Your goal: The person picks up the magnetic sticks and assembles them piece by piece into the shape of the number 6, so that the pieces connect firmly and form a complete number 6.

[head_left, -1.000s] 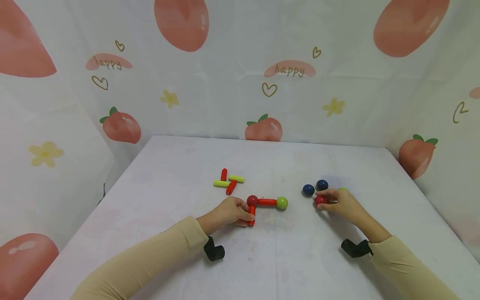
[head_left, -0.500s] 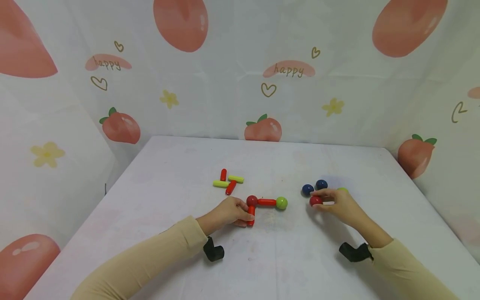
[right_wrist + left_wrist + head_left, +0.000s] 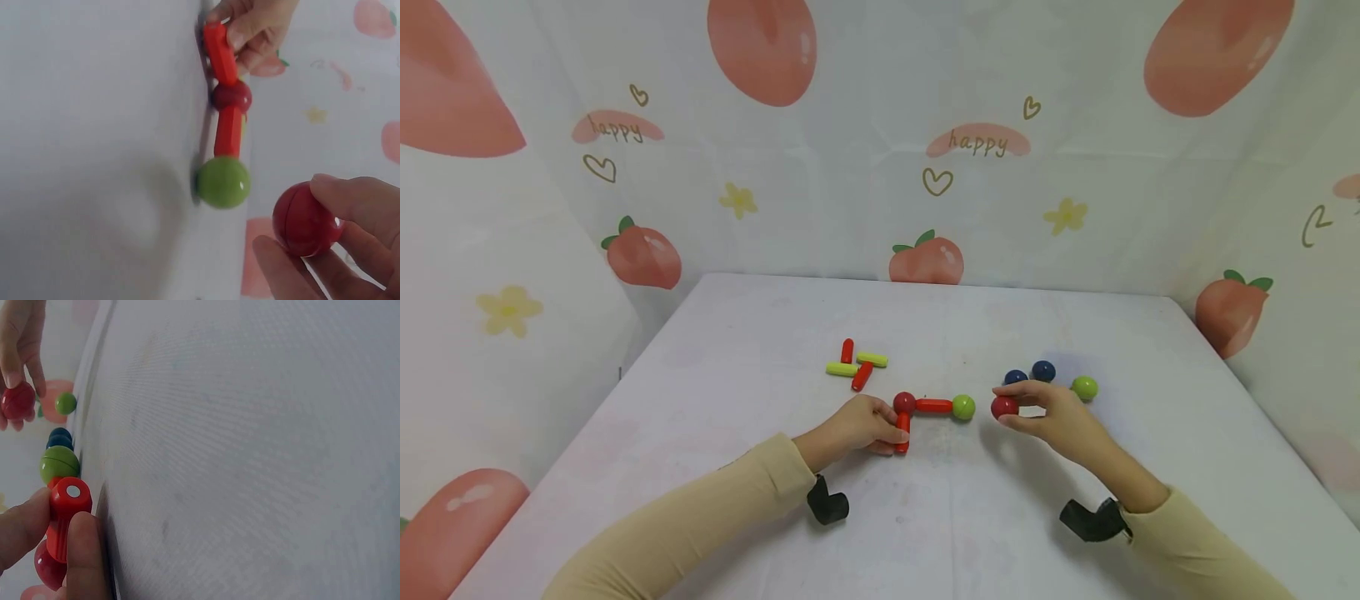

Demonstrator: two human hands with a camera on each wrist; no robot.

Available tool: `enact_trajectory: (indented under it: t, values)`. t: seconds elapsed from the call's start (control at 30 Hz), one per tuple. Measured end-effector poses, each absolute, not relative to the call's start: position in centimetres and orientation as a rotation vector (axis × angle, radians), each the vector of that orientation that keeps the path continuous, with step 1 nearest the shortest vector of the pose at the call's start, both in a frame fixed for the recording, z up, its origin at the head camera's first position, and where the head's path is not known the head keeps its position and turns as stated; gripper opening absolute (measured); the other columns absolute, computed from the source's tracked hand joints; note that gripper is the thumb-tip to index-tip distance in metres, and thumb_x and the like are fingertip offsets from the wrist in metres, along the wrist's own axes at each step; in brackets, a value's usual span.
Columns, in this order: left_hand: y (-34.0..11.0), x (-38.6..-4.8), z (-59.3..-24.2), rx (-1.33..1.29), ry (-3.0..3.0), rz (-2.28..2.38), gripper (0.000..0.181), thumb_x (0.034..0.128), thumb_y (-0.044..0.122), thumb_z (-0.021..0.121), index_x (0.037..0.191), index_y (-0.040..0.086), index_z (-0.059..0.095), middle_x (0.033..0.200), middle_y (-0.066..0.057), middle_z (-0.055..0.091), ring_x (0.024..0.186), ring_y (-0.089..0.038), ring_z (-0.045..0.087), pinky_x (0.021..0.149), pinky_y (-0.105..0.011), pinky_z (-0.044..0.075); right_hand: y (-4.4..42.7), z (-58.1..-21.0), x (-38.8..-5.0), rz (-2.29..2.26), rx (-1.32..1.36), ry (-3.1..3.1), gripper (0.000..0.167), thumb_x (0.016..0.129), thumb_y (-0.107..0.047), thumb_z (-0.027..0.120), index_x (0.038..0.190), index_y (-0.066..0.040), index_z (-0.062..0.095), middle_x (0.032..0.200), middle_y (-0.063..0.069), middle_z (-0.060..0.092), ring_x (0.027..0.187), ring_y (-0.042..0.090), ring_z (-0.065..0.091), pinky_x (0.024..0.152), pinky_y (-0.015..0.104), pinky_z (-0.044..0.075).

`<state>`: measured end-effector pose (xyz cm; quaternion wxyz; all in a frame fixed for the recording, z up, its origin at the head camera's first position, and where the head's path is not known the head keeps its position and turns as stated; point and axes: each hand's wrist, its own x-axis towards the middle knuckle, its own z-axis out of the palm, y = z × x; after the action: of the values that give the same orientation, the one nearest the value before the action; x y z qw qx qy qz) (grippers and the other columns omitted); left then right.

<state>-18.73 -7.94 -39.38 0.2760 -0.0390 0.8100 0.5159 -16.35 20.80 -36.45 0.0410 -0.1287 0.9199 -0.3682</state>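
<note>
My left hand (image 3: 863, 423) pinches a red rod (image 3: 903, 435) between thumb and fingers. That rod meets a dark red ball (image 3: 905, 402), from which a second red rod (image 3: 935, 406) runs right to a green ball (image 3: 963, 407); together they form an L on the table. In the left wrist view the held rod (image 3: 67, 497) shows a round pale spot on its end. My right hand (image 3: 1060, 417) holds a loose red ball (image 3: 1004, 407) in its fingertips, a little right of the green ball. The right wrist view shows this red ball (image 3: 304, 219) raised off the table.
Two dark blue balls (image 3: 1043, 371) and another green ball (image 3: 1085, 388) lie behind the right hand, one blue ball partly hidden by it. Red rods (image 3: 862, 376) and yellow-green rods (image 3: 872, 359) lie grouped behind the left hand. A patterned cloth (image 3: 820, 183) hangs beyond the white table (image 3: 760, 333).
My right hand has lifted the red ball and carried it left, away from the blue and green balls, toward the L-shaped piece. The left hand has kept its place on the rod.
</note>
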Motion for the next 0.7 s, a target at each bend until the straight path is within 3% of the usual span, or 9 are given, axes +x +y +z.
enact_trajectory:
  t: [0.4, 0.7]
  values:
    - [-7.9, -18.7, -39.3, -0.115, 2.174, 1.384, 0.031, 0.0767, 0.013, 0.076, 0.1, 0.002, 0.059, 0.079, -0.006, 0.064, 0.062, -0.011, 0.062, 0.064, -0.022, 0.055, 17.4, -37.3, -14.8, -1.388, -0.515, 2.661, 0.037, 0.078, -0.013, 0.074, 0.113, -0.009, 0.062, 0.114, 0.01, 0.065, 0.104, 0.026, 0.063, 0.078, 0.028, 0.055]
    - [-7.9, -18.7, -39.3, -0.11, 2.178, 1.38, 0.032, 0.0767, 0.014, 0.076, 0.1, 0.002, 0.058, 0.081, -0.007, 0.065, 0.063, -0.011, 0.062, 0.064, -0.022, 0.055, 15.7, -37.9, -14.2, -1.464, -0.59, 2.545, 0.031, 0.079, -0.011, 0.073, 0.109, -0.013, 0.064, 0.112, 0.01, 0.063, 0.104, 0.027, 0.061, 0.081, 0.027, 0.054]
